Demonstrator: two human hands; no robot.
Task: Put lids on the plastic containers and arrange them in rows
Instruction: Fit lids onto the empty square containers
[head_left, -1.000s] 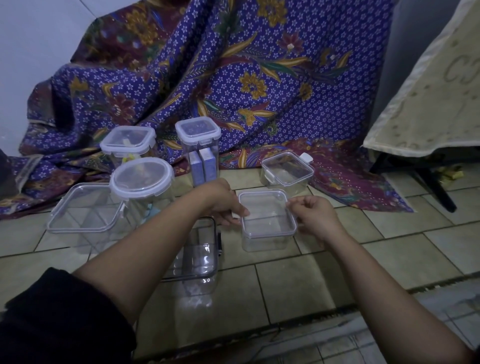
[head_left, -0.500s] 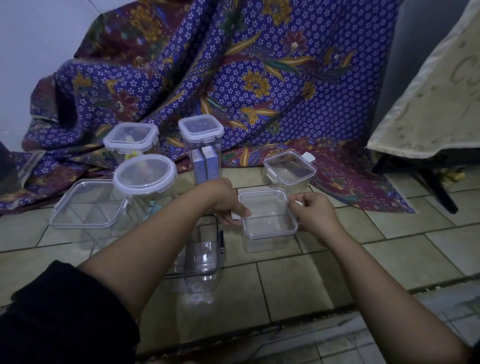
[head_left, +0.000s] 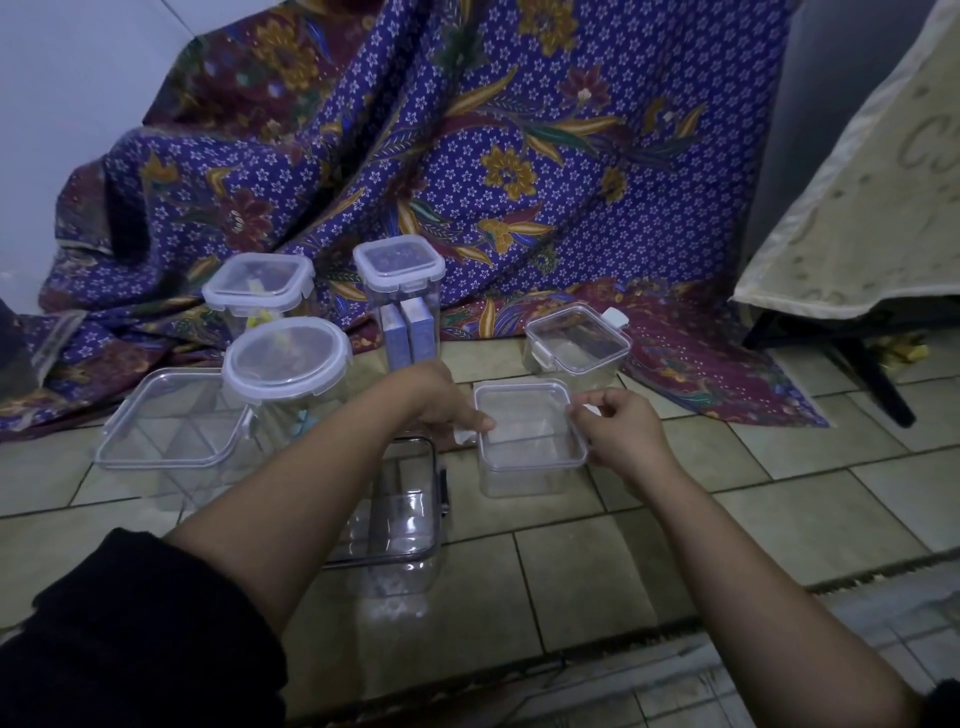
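Left hand (head_left: 441, 408) and right hand (head_left: 621, 434) pinch the lid (head_left: 524, 415) sides with curled fingers (head_left: 597, 404); they should press both down evenly so it snaps onto the box (head_left: 519, 480).

Purple batik cloth (head_left: 519, 156), tiled floor (head_left: 779, 493) — cream cover (head_left: 857, 208)

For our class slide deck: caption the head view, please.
The left hand and right hand grip a clear lid on a square plastic container on the tiled floor.
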